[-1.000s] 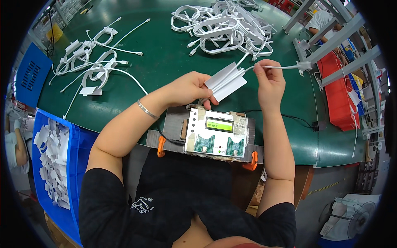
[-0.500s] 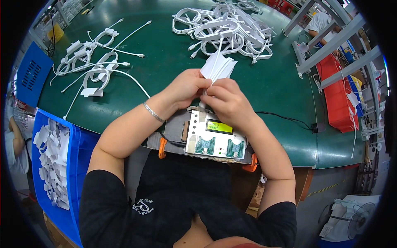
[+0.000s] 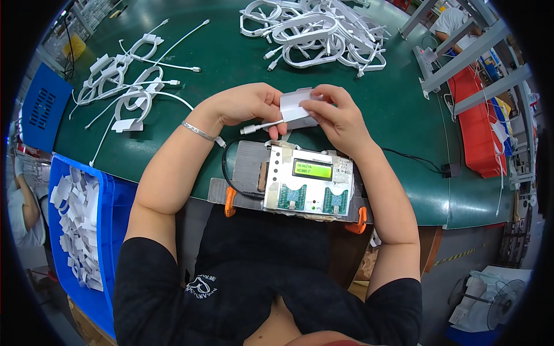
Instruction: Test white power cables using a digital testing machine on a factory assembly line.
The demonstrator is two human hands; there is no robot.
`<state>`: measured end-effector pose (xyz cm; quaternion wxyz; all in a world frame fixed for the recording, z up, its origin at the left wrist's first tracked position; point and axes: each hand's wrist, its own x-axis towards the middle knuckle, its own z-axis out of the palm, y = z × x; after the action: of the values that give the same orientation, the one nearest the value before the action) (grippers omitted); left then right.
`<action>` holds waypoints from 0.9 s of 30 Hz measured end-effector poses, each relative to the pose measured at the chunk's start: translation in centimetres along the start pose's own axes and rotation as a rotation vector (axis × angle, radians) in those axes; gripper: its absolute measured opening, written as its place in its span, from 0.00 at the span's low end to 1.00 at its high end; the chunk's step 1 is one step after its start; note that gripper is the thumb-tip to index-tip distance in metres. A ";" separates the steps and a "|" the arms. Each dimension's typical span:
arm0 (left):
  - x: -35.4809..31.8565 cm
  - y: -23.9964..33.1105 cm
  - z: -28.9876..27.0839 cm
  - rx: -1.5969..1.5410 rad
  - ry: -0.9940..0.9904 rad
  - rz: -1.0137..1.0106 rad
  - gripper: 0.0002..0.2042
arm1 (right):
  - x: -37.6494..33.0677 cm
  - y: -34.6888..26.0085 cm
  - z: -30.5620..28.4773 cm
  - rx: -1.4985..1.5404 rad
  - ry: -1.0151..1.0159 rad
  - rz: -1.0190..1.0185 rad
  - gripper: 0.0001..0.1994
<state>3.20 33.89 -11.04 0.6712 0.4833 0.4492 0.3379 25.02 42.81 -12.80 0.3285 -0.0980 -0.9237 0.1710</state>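
Note:
A white paper wrap (image 3: 293,106) is held up between my two hands, with a fold standing open at its top. My left hand (image 3: 247,106) is closed around a white cable and the wrap's left edge; the cable's connector (image 3: 252,129) sticks out to the left under the fingers. With thumb and fingers pinched, my right hand (image 3: 340,118) grips the wrap's right side. Most of the cable inside or behind the wrap is hidden. Below the hands sits a white cable tester (image 3: 283,167) with a lit green display and two green circuit boards.
A heap of coiled white cables (image 3: 317,34) lies at the back of the green table (image 3: 398,132). Several wrapped cables (image 3: 115,75) lie at the left. A blue bin (image 3: 104,230) holds white paper pieces. Orange clamps (image 3: 229,202) grip the front edge. A red crate (image 3: 473,138) stands right.
The wrap has turned from upright and fanned to a flatter, opened shape. My hands have moved apart, and a cable connector now shows beneath the left fingers.

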 end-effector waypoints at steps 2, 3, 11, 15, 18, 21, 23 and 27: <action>-0.6 0.3 0.5 -0.056 -0.060 0.064 0.12 | 0.2 -0.2 -0.4 -0.085 0.006 -0.072 0.13; -0.4 0.3 0.5 -0.052 -0.059 0.064 0.12 | 0.3 -0.3 -0.5 -0.171 0.010 -0.144 0.13; 1.0 0.0 1.8 0.499 0.444 0.117 0.10 | 0.5 -0.6 -0.7 0.398 -0.023 0.421 0.13; 1.0 -0.4 2.4 0.673 0.511 0.431 0.11 | -0.1 -0.2 -0.7 0.304 0.058 0.400 0.10; 1.1 0.1 2.6 0.980 0.574 0.496 0.08 | 0.2 -0.3 -0.9 0.282 0.034 0.493 0.08; 2.1 -0.4 2.5 1.052 0.593 0.377 0.07 | 0.0 1.1 -0.1 0.302 -0.012 0.523 0.08; 3.0 -2.0 1.3 1.077 0.564 0.414 0.07 | -0.1 1.8 0.5 0.330 -0.042 0.510 0.08; 2.9 -1.8 1.6 0.968 0.523 0.256 0.08 | 0.1 2.0 0.6 0.403 -0.174 0.648 0.07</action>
<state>5.77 35.40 -13.40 0.1930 0.6868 0.6421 0.2806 24.66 44.55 -13.97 0.1907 -0.3030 -0.8173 0.4515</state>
